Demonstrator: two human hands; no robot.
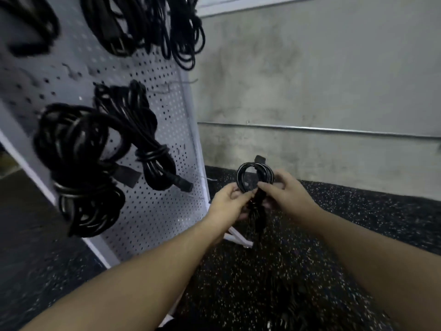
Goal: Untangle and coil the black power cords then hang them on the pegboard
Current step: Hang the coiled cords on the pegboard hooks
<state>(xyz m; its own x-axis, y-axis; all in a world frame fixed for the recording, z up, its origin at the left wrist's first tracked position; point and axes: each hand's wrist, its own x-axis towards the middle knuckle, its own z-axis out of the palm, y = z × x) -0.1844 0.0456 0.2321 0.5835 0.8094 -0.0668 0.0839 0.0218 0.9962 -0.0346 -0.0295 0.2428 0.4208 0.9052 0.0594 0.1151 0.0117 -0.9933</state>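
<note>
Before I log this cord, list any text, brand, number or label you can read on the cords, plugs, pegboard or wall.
None readable.
The coiled cord held by the left hand and right hand: no visible marking.
The cord bundles hanging on the pegboard: blurred, plugs show no legible print.
The concrete wall: stains only, no sign.

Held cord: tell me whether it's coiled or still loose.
Coiled. The cord forms a tight loop bundle, pinched by the left hand and right hand; its tail hangs below.
</note>
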